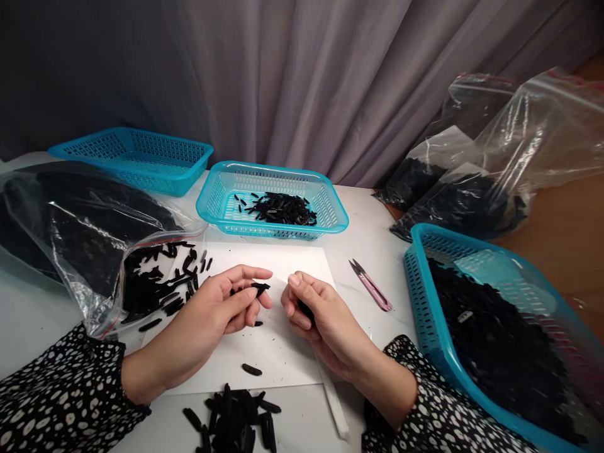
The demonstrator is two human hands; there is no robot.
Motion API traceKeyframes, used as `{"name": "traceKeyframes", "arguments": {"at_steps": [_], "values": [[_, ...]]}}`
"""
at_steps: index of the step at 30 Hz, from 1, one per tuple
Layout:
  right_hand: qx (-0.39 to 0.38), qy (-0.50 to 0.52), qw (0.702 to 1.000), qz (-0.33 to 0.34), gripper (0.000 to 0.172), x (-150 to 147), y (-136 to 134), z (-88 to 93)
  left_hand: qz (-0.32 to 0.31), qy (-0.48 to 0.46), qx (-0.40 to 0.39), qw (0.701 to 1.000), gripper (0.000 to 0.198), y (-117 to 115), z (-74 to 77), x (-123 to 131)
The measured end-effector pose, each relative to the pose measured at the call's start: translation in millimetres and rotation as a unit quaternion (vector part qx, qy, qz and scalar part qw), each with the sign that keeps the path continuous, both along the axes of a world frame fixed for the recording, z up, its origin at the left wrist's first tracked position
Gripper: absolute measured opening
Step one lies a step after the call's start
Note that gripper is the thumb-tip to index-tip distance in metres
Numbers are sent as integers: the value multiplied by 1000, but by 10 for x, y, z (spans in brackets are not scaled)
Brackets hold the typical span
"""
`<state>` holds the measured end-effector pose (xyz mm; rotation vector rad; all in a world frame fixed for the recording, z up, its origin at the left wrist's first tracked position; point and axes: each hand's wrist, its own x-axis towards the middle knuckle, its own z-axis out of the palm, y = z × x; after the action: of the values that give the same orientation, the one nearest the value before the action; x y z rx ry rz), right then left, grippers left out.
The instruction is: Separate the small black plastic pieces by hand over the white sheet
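So both hands are up over a white sheet on the white tabletop, close together but not touching. The left hand has a light pinch grip, thumb pressed toward the fingers on a small black strip, with a bit more black showing behind the thumb. The right hand is curled up much tighter, thumb over the bent fingers, and something black peeks out of that grip (mostly hidden, so I can't tell how many pieces are in there).

One loose strip lies on the sheet below the hands, and a heap of strips sits on the near edge of the tabletop. On the left, a big zip bag lies with its mouth toward the sheet, black strips spilling out.

Straight ahead there's a blue basket with a small pile of strips inside, and another blue basket behind it to the left. Pink-handled thread snips lie right of the sheet. Far right is a bigger blue basket full of black stuff, with clear zip bags behind it.
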<state>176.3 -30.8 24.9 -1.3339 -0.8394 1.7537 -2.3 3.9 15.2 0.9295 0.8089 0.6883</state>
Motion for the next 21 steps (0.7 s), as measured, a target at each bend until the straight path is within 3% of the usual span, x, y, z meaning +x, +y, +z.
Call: {"name": "traceKeyframes", "arguments": {"at_steps": [4, 12, 21], "values": [[21, -53, 998, 31, 72, -15, -16, -58, -6, 14, 31, 999, 8, -19, 10, 13], [60, -115, 991, 21, 72, -48, -39, -19, -38, 21, 95, 995, 18, -51, 4, 33], [-7, 11, 999, 47, 68, -46, -70, 3, -23, -2, 90, 996, 17, -34, 15, 23]]}}
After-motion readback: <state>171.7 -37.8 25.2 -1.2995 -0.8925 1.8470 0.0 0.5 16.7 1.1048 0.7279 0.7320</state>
